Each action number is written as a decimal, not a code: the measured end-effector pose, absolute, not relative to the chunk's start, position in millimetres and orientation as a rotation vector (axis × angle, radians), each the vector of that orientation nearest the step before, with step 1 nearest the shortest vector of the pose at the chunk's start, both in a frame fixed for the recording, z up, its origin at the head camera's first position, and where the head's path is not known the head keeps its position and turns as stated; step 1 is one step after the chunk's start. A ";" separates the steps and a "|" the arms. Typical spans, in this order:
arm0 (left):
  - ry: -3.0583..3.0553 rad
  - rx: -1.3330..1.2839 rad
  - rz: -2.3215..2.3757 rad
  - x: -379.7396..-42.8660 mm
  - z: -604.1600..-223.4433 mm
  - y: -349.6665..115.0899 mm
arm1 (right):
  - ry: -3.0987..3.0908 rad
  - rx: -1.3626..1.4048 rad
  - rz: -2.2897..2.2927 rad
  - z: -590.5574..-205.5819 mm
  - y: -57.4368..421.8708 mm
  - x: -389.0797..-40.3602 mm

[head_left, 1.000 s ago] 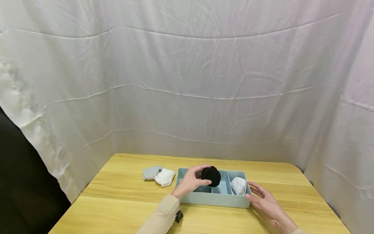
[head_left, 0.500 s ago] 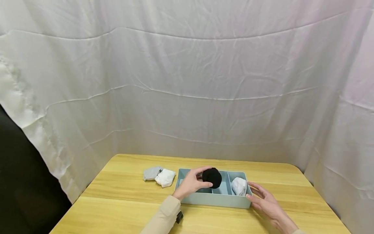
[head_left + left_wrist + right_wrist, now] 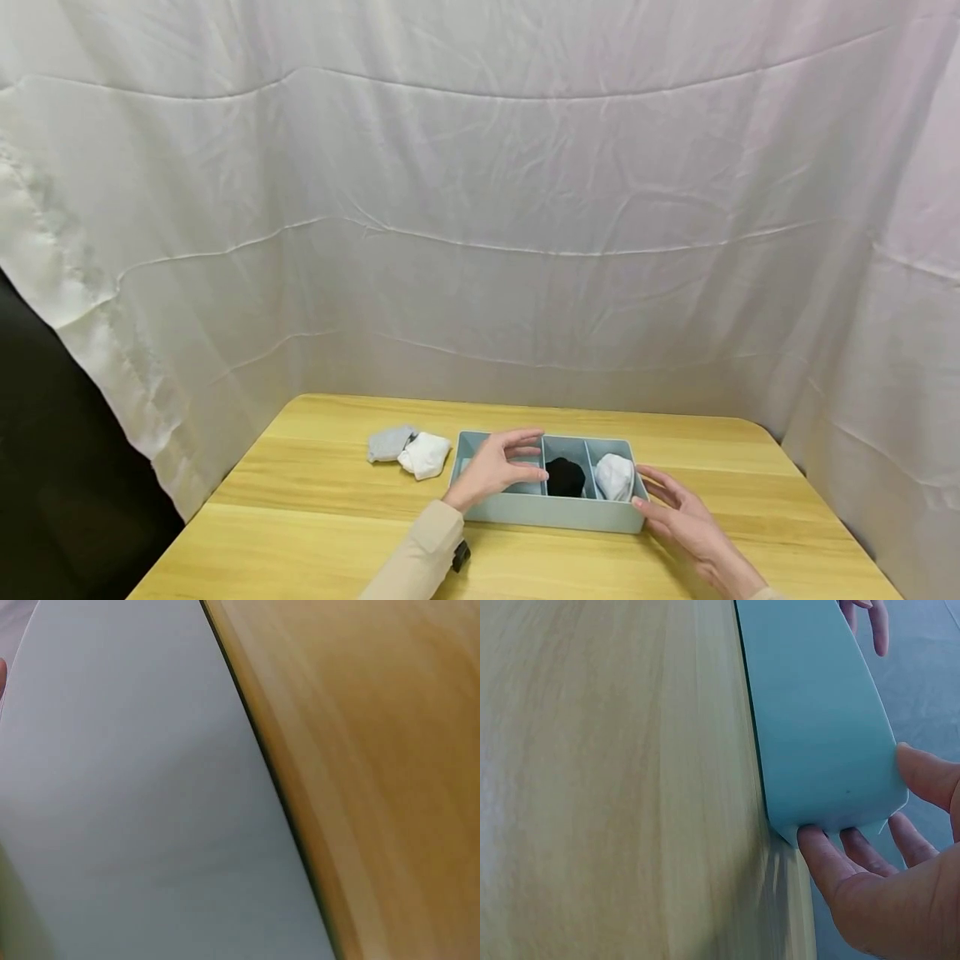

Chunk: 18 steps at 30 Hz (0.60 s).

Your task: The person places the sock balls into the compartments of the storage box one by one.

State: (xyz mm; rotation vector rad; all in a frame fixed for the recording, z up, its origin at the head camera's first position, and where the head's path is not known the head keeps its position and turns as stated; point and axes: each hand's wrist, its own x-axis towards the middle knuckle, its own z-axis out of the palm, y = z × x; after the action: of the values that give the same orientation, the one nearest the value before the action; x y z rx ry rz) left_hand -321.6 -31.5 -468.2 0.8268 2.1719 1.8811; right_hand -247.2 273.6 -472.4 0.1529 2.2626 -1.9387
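Note:
A black rolled-up sock bundle point(image 3: 565, 477) lies in the middle compartment of a pale blue divided storage box point(image 3: 555, 512). My left hand point(image 3: 497, 468) hovers over the left compartment, thumb and fingers spread apart and holding nothing. Just a fingertip of it shows at the edge of the left wrist view, beside the box wall point(image 3: 150, 772). At the box's right end, my right hand point(image 3: 682, 517) holds the corner, thumb at the front rim and fingers against the end wall, as the right wrist view shows. A white rolled bundle point(image 3: 614, 477) fills the right compartment.
Left of the box, a grey folded cloth bundle point(image 3: 390, 443) and a white one point(image 3: 424, 456) lie side by side on the wooden table point(image 3: 315, 517). Pale curtains point(image 3: 480, 208) hang behind and at both sides.
The black sock bundle has left my left hand and dropped into the middle compartment. The left hand's fingers, which gripped it, are now spread. My right hand stays at the box end.

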 end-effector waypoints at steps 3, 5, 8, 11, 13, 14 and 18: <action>2.175 0.822 1.884 -320.6 -467.3 -31.3 | 2.263 0.151 -1.938 -472.9 274.1 -247.1; 2.172 0.819 1.888 -320.5 -467.3 -31.2 | 2.260 0.150 -1.944 -473.3 274.4 -247.3; 2.158 0.822 1.902 -320.5 -467.9 -30.9 | 2.257 0.150 -1.953 -473.6 274.3 -247.2; 2.143 0.825 1.918 -320.9 -468.4 -30.3 | 2.251 0.137 -1.965 -473.5 274.5 -247.5; 2.152 0.825 1.911 -320.9 -467.8 -30.3 | 2.242 0.137 -1.976 -473.2 274.2 -247.4; 2.162 0.829 1.905 -321.2 -467.8 -30.3 | 2.241 0.139 -1.976 -473.0 273.9 -247.5; 2.236 0.824 1.910 -322.7 -468.7 -30.8 | 2.236 0.151 -1.983 -472.5 271.9 -247.3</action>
State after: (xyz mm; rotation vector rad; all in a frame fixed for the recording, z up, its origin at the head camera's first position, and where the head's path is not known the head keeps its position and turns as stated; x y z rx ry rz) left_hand -322.7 -30.8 -468.7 0.8244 2.2363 1.9102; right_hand -247.3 271.9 -472.5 0.1508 2.2364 -1.9829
